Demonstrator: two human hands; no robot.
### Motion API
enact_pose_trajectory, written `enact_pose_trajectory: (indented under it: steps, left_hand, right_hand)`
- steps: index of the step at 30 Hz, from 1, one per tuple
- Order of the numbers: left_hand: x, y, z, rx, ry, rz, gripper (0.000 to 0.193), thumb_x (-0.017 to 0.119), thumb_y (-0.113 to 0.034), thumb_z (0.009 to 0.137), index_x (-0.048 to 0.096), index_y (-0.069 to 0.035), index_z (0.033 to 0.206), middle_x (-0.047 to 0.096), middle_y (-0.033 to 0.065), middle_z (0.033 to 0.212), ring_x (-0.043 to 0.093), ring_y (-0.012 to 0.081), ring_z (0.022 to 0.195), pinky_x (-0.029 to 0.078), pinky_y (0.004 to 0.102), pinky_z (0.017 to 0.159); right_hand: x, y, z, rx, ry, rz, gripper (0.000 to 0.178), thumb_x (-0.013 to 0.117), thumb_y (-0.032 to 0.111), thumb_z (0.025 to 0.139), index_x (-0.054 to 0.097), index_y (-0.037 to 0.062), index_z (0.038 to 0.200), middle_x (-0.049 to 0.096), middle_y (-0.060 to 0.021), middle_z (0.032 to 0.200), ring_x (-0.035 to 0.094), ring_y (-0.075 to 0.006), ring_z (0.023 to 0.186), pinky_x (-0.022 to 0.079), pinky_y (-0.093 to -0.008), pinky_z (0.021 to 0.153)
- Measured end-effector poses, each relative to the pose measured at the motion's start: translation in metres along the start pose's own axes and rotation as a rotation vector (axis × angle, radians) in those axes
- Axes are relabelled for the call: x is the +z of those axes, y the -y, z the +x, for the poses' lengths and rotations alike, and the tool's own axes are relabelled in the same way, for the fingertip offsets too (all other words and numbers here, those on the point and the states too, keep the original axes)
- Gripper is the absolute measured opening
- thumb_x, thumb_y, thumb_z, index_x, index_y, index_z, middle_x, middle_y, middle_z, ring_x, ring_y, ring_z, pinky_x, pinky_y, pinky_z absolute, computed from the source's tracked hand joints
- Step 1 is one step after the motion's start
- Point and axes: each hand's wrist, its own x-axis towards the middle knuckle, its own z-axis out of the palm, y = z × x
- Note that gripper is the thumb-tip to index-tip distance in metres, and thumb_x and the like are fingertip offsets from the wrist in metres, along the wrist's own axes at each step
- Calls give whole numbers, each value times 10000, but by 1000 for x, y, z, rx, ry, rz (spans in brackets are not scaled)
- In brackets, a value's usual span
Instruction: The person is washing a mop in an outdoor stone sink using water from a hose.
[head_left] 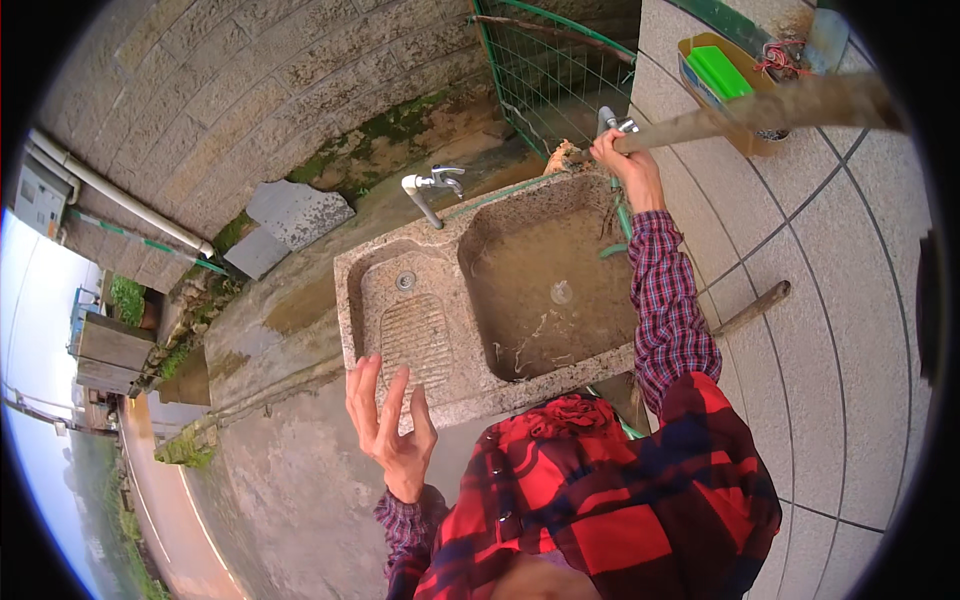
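Observation:
My right hand (627, 168) reaches to the far right corner of a speckled stone sink (468, 330), its fingers curled around the narrow end of a long wooden pole (740, 115). A metal tap (607, 120) stands right behind that hand. Over the front of the ribbed washboard (412, 328) my left hand (388, 425) hovers with spread fingers, holding nothing. Shallow murky water (530, 250) covers the floor of the deep basin, around a round drain (561, 292). A pale orange-brown lump (562, 157) lies at the basin's back edge.
Another tap (432, 182) rises behind the washboard side. A green hose (620, 220) hangs into the basin's right side. A yellowish box (762, 140) with a bright green container sits on tiles at upper right. Green wire fencing (545, 70) and a block wall (250, 90) stand behind.

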Motion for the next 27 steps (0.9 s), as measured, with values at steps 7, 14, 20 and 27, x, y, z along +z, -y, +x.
enact_pose_trajectory:
  steps: [7, 14, 20, 27]
  left_hand:
    - [18, 42, -65, -277, 165, -162, 212, 618, 16, 672, 626, -42, 875, 537, 122, 1065, 494, 317, 994, 380, 412, 855]
    - [28, 50, -89, -367, 402, -199, 162, 616, -28, 699, 630, -25, 860, 539, 138, 1035, 501, 323, 962, 394, 402, 824]
    - [40, 38, -85, -414, 472, -210, 181, 617, -21, 687, 625, -20, 868, 542, 142, 1029, 509, 329, 953, 410, 395, 813]
    - [55, 33, -82, -563, 510, -177, 203, 626, -82, 717, 634, -43, 916, 565, 127, 1044, 519, 310, 993, 390, 378, 861]
  right_hand:
    - [-130, 96, -89, -323, 216, 247, 548, 447, 24, 797, 266, 47, 1314, 418, -140, 955, 491, -223, 751, 488, -321, 611]
    - [-247, 158, -74, -653, 372, 337, 322, 409, 115, 858, 505, 16, 1150, 329, -175, 1297, 535, -293, 908, 511, -380, 746]
    - [-260, 184, -66, -867, 291, 234, 469, 286, 315, 932, 137, 219, 1366, 297, -98, 1342, 441, -321, 1098, 356, -493, 950]
    - [-242, 212, -67, -1070, 196, 89, 494, 258, 331, 927, 82, 214, 1373, 244, -104, 1366, 430, -295, 1106, 378, -481, 925]
